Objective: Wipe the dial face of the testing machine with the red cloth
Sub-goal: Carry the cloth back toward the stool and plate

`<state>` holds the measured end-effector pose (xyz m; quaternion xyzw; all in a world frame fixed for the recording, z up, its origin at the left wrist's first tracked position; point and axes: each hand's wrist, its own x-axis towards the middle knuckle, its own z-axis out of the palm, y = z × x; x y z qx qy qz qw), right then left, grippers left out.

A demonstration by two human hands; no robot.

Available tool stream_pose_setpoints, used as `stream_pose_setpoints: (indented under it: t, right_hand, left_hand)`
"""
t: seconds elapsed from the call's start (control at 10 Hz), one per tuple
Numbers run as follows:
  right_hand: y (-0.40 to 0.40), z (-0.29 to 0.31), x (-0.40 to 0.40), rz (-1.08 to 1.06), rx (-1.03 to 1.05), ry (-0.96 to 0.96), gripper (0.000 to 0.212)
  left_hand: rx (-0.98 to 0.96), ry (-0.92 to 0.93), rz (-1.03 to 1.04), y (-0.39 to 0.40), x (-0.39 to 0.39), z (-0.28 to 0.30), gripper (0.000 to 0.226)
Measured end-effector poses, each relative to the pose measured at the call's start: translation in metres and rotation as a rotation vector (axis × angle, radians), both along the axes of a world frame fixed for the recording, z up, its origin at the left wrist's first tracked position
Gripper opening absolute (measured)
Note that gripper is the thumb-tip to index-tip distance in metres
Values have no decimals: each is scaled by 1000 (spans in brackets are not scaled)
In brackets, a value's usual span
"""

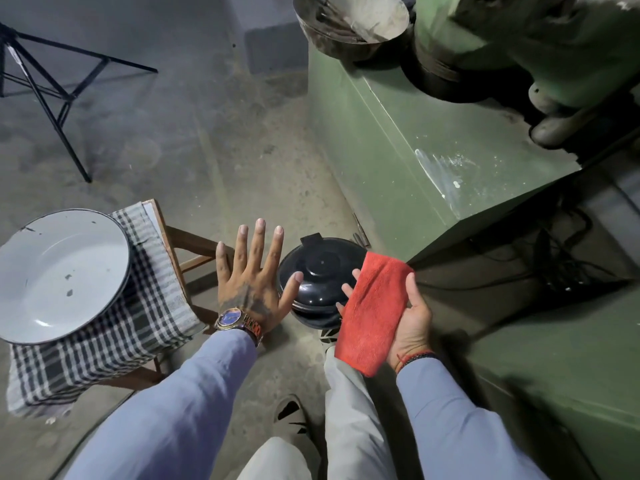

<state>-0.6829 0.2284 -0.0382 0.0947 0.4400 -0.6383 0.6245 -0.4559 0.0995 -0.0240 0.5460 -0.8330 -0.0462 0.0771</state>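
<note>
A folded red cloth (372, 311) lies across the palm of my right hand (414, 318), palm up, with the thumb pressing on its right edge. My left hand (251, 282) hovers beside it at centre, back up, fingers spread, holding nothing; a watch sits on its wrist. The green testing machine (398, 133) rises at the right, its sloped body and round metal parts in view. No dial face shows in this view.
A black lidded pot (320, 271) stands on the concrete floor just beyond my hands. At the left a white enamel basin (52, 275) rests on a wooden stool covered with a checked cloth (138, 306). A black tripod (45, 88) stands far left. Cables lie under the machine at the right.
</note>
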Motion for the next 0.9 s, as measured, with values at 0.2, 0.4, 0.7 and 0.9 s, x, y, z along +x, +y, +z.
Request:
stream_pose_setpoints:
  t: [0.2,0.4,0.7,0.9]
  right_hand:
    - [11,-22,3,-60,141,-13,93]
    - [1,-36,13,-123,423,37,95]
    - [-65,-34,17,20,522,29,106]
    - [-95,11,22,195,405,420,92]
  left_hand:
    - [6,-4,0,-10,-2,-13,89]
    - [0,-20,-10,-20,0,-27,89]
    - [7,-57,-19,-41,4,-22,89]
    - [-50,-13,-49,-58,-10,26,89]
